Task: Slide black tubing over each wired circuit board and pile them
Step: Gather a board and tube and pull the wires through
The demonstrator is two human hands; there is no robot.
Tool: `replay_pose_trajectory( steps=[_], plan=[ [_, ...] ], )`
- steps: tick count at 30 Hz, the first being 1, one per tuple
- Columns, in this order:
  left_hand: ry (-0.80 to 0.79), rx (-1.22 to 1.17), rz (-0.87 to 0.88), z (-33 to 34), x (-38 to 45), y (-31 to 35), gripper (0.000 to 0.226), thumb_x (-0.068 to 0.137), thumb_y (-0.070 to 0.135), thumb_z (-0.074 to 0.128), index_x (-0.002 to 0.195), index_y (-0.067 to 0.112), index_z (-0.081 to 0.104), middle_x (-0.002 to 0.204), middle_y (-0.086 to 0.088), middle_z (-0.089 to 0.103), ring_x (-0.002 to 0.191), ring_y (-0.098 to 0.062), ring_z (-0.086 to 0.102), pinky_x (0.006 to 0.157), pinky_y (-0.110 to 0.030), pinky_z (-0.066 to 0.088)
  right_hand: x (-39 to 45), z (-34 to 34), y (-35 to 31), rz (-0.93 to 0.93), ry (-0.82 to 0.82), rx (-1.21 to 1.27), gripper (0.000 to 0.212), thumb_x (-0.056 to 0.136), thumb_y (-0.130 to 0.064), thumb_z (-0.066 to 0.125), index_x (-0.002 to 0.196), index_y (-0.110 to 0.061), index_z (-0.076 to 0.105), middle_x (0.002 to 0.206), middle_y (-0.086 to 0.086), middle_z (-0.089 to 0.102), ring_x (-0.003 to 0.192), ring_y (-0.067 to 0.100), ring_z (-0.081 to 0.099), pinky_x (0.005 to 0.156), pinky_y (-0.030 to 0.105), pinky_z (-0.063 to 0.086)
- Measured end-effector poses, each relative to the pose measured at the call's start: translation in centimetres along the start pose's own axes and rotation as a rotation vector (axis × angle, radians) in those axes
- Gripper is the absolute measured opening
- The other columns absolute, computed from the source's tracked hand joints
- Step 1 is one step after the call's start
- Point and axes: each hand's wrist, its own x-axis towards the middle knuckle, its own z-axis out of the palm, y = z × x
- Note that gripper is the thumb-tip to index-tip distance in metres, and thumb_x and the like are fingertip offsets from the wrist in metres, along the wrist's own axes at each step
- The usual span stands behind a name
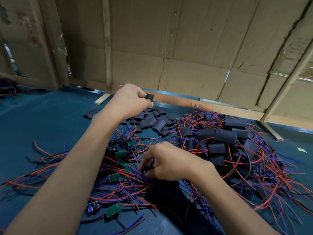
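One short piece of black tubing [150, 97] is pinched between thumb and fingertips of the left hand [130, 100], raised above a loose heap of tubing pieces [152, 120] at the far middle of the blue tabletop [42, 126]. Nearer, the right hand [169, 161] curls its fingers into tangled wired circuit boards [118, 167]; what it grips is hidden. Sleeved boards [225, 135] pile at right.

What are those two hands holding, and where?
Left hand pinches a black tubing piece by its side. Right hand grips something among the wires; what, I cannot tell.
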Motion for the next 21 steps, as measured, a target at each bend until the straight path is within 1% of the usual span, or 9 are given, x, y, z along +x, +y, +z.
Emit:
replay_pose_trajectory(
  steps=[2,5,7,9,11,13,16,19,21],
  plan=[
    [-0.008,-0.002,-0.002,0.4,0.0,0.1,0.009,0.085,0.028,0.074,0.090,0.021,0.075,0.092,-0.010,0.074,0.088,-0.022,0.068,0.076,-0.033,0.051,-0.3,-0.8,0.0,-0.031,0.067,0.037,0.018,0.084,-0.023,0.077,0.101,-0.027,0.078,0.090,-0.005,0.072,0.069,0.002,0.058,0.064,0.017,0.046],
    [-0.028,-0.042,0.001,0.5,0.0,0.2,0.014,0.083,0.024,0.074,0.097,0.026,0.072,0.097,0.001,0.073,0.096,-0.019,0.068,0.087,-0.035,0.054,-1.2,-3.0,0.3,-0.033,0.224,0.220,0.021,0.080,-0.026,0.082,0.100,-0.030,0.078,0.083,0.000,0.070,0.074,0.017,0.065,0.072,0.033,0.053],
    [-0.028,-0.031,0.015,0.4,0.1,0.2,0.016,0.082,0.023,0.075,0.096,0.028,0.072,0.098,0.002,0.072,0.096,-0.018,0.068,0.087,-0.035,0.055,-2.1,-4.4,0.8,-0.070,0.316,0.369,0.027,0.075,-0.023,0.085,0.099,-0.032,0.077,0.082,-0.001,0.067,0.073,0.019,0.064,0.075,0.039,0.054],
    [-0.030,-0.003,0.028,0.4,0.1,0.2,0.017,0.081,0.023,0.076,0.095,0.031,0.071,0.098,0.002,0.072,0.095,-0.017,0.067,0.084,-0.033,0.055,-3.0,-5.3,1.1,-0.130,0.382,0.558,0.034,0.072,-0.017,0.084,0.102,-0.029,0.076,0.086,-0.001,0.063,0.076,0.016,0.061,0.076,0.038,0.052],
    [-0.041,0.026,0.042,0.6,0.0,0.4,0.019,0.080,0.025,0.076,0.096,0.034,0.070,0.095,0.002,0.073,0.093,-0.016,0.068,0.079,-0.031,0.054,-3.4,-6.0,1.4,-0.176,0.461,0.696,0.038,0.071,-0.010,0.082,0.105,-0.024,0.076,0.091,-0.001,0.059,0.081,0.015,0.060,0.085,0.034,0.051],
    [-0.063,0.049,0.063,0.9,-0.1,0.6,0.021,0.079,0.026,0.078,0.096,0.035,0.069,0.093,0.003,0.074,0.091,-0.017,0.069,0.084,-0.037,0.057,-3.6,-6.6,1.6,-0.213,0.548,0.824,0.041,0.069,-0.002,0.079,0.106,-0.020,0.077,0.095,0.003,0.058,0.084,0.021,0.062,0.094,0.041,0.050],
    [-0.158,0.020,0.116,1.1,-0.1,0.6,0.021,0.080,0.021,0.080,0.097,0.029,0.070,0.093,0.002,0.076,0.093,-0.022,0.071,0.093,-0.047,0.054,-3.9,-7.4,1.8,-0.253,0.675,1.046,0.043,0.068,0.009,0.070,0.107,-0.009,0.073,0.096,0.011,0.062,0.080,0.032,0.065,0.087,0.045,0.053],
    [-0.268,-0.022,0.191,1.4,-0.3,0.6,0.023,0.082,0.014,0.081,0.102,0.023,0.073,0.097,0.002,0.077,0.098,-0.017,0.072,0.099,-0.045,0.052,-4.9,-8.6,2.3,-0.307,0.849,1.154,0.035,0.077,0.017,0.062,0.106,-0.002,0.069,0.094,0.011,0.061,0.084,0.029,0.064,0.081,0.042,0.060],
    [-0.331,-0.049,0.216,1.8,-0.6,0.7,0.025,0.083,0.013,0.080,0.104,0.024,0.073,0.101,0.005,0.077,0.101,-0.013,0.071,0.102,-0.040,0.052,-5.7,-9.4,2.7,-0.312,0.929,1.169,0.035,0.080,0.017,0.060,0.107,-0.003,0.068,0.094,0.010,0.062,0.094,0.032,0.067,0.086,0.047,0.059]
  ],
)
